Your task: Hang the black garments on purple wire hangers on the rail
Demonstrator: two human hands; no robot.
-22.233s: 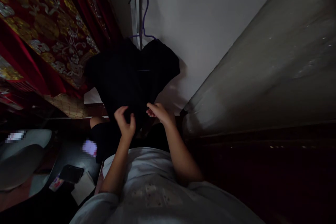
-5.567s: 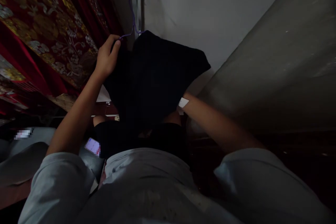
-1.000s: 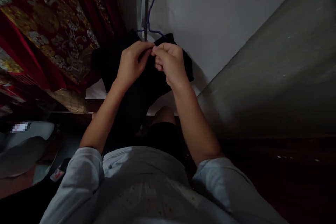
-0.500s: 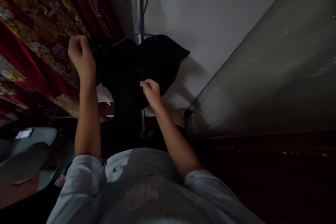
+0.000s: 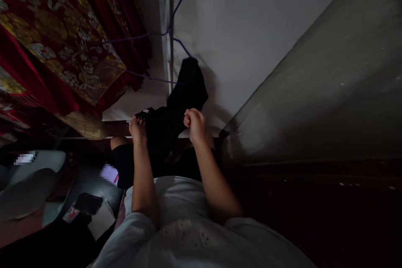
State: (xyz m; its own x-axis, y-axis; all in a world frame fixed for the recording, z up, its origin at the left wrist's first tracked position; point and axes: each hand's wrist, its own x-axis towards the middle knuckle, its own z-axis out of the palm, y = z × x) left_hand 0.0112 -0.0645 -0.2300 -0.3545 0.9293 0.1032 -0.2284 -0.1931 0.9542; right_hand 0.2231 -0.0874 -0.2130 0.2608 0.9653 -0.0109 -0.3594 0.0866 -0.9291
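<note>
A black garment hangs down in front of me, bunched and slanting from a purple wire hanger. The hanger's right shoulder goes into the cloth, while its left shoulder and part of its lower wire show bare. My left hand is closed on the lower left part of the garment, close to my knee. At the garment's right side, my right hand is closed in a fist against the black cloth. What lies inside its fingers is mostly hidden. The hanger's top is by a narrow upright metal bar.
Red cloth with gold and silver embroidery hangs at the left. A grey sheet-covered form rises at the right, beside a pale wall. Lower left are a grey chair and a dark surface with a phone.
My left hand has come down and right with the cloth, baring the hanger's left side. My right hand has shifted slightly right and down. The garment is now more bunched.
</note>
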